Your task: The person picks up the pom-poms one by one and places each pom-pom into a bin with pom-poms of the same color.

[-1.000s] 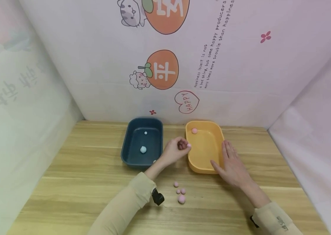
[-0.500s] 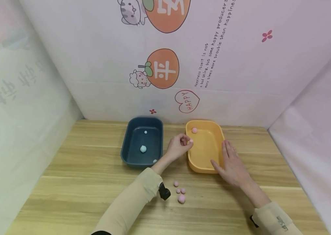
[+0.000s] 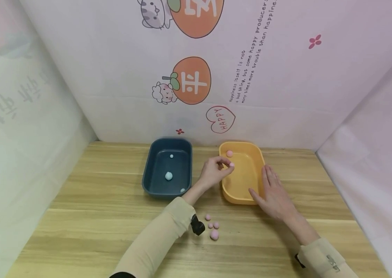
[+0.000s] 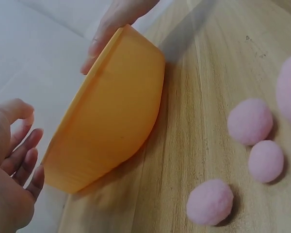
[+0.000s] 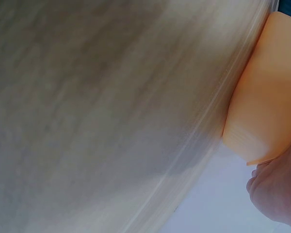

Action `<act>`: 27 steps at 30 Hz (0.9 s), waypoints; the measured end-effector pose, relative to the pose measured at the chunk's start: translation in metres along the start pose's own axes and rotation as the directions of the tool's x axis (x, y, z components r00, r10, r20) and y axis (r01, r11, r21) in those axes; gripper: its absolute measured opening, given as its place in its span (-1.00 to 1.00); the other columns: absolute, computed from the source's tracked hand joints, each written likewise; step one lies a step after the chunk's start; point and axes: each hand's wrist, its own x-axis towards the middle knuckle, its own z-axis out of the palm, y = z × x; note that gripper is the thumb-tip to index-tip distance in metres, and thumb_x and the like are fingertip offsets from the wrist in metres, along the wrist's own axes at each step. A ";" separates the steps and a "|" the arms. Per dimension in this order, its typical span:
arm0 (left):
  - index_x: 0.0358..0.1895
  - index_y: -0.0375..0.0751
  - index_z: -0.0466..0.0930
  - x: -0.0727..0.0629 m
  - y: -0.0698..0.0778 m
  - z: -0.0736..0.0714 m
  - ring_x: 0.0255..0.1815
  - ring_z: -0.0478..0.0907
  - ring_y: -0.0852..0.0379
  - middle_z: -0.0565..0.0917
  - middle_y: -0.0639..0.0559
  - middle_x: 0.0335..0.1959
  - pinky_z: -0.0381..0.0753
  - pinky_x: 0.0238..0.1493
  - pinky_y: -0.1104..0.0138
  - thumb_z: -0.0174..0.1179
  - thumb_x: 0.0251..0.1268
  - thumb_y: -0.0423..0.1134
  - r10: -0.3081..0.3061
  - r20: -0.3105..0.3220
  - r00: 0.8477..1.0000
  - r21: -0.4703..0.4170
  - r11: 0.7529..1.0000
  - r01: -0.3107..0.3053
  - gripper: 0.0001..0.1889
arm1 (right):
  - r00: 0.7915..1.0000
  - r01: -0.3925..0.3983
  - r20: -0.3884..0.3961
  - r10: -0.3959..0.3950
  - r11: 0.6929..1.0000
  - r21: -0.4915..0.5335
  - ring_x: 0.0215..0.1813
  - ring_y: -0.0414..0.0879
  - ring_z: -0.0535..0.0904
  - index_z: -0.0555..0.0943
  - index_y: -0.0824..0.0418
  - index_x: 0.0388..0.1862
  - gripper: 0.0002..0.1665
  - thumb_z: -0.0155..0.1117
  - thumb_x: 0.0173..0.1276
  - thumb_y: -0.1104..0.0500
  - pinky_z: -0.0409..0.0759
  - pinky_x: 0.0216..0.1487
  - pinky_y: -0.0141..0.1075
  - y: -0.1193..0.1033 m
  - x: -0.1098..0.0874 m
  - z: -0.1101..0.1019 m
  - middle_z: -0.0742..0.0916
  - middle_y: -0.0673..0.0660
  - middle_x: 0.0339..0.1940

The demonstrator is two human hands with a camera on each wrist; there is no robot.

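My left hand (image 3: 212, 172) pinches a small pink ball (image 3: 232, 165) between thumb and fingertips, over the left side of a yellow tray (image 3: 247, 170). The left wrist view shows the palm and curled fingers (image 4: 25, 160) beside the tray's outer wall, with the pinched ball out of sight. Against the right side of the tray rests my right hand (image 3: 276, 199), its fingers straight along the outer wall and its thumb reaching over the rim. Another pink ball (image 3: 229, 153) lies in the tray's far left corner.
Several pink balls (image 3: 214, 234) of different sizes lie on the wooden table (image 3: 88, 216) in front of the tray. To the left stands a dark blue tray (image 3: 149, 170) holding pale blue balls (image 3: 169, 176). A printed white cloth (image 3: 276, 123) hangs behind the table.
My left hand has moved right and slightly away from me with the pink ball, from the yellow tray's left rim to over its inside. The right hand has stayed in place.
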 end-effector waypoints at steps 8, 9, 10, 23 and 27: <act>-0.12 -0.25 0.80 0.004 -0.003 0.004 0.02 0.71 -0.17 0.86 -0.16 -0.10 0.65 0.08 0.31 0.47 0.45 -0.20 0.044 0.007 0.999 -0.030 0.999 -0.044 -0.82 | 1.000 -0.015 0.015 0.015 1.000 0.015 0.84 0.49 -0.07 -0.15 0.54 0.78 0.18 0.09 0.72 -0.27 0.02 0.82 0.34 0.001 -0.001 0.000 0.02 0.58 0.82; -0.12 -0.26 0.80 0.004 -0.003 0.005 0.03 0.72 -0.17 0.85 -0.17 -0.10 0.66 0.10 0.28 0.46 0.45 -0.20 0.056 0.007 0.998 -0.034 0.998 -0.055 -0.83 | 1.000 -0.017 0.017 0.017 1.000 0.017 0.84 0.48 -0.08 -0.15 0.53 0.79 0.18 0.09 0.72 -0.27 0.02 0.82 0.34 0.001 -0.001 0.000 0.02 0.57 0.82; -0.13 -0.26 0.79 0.005 -0.003 0.006 0.03 0.72 -0.16 0.84 -0.17 -0.11 0.66 0.11 0.27 0.46 0.45 -0.20 0.063 0.007 0.998 -0.039 0.997 -0.063 -0.83 | 1.000 -0.019 0.020 0.018 1.000 0.020 0.84 0.48 -0.09 -0.17 0.52 0.79 0.18 0.08 0.73 -0.27 0.01 0.82 0.34 0.002 -0.002 -0.001 0.01 0.56 0.82; 0.05 -0.32 0.74 -0.003 -0.010 0.005 0.11 0.64 -0.31 0.77 -0.20 0.00 0.57 -0.07 0.43 0.49 0.40 -0.28 0.099 -0.064 0.993 -0.051 0.993 -0.103 -0.73 | 1.000 -0.014 0.008 0.014 1.000 0.018 0.83 0.50 -0.06 -0.15 0.54 0.78 0.18 0.13 0.71 -0.24 0.07 0.79 0.38 0.001 -0.001 -0.001 0.03 0.58 0.81; 0.09 -0.32 0.72 -0.010 -0.010 -0.001 0.18 0.67 -0.30 0.79 -0.22 0.08 0.73 0.17 0.12 0.47 0.42 -0.29 0.126 -0.044 0.991 -0.021 0.992 -0.127 -0.72 | 1.000 -0.015 0.016 0.015 1.000 0.022 0.83 0.50 -0.07 -0.16 0.55 0.78 0.18 0.12 0.71 -0.24 0.05 0.80 0.37 0.001 -0.001 -0.001 0.03 0.59 0.81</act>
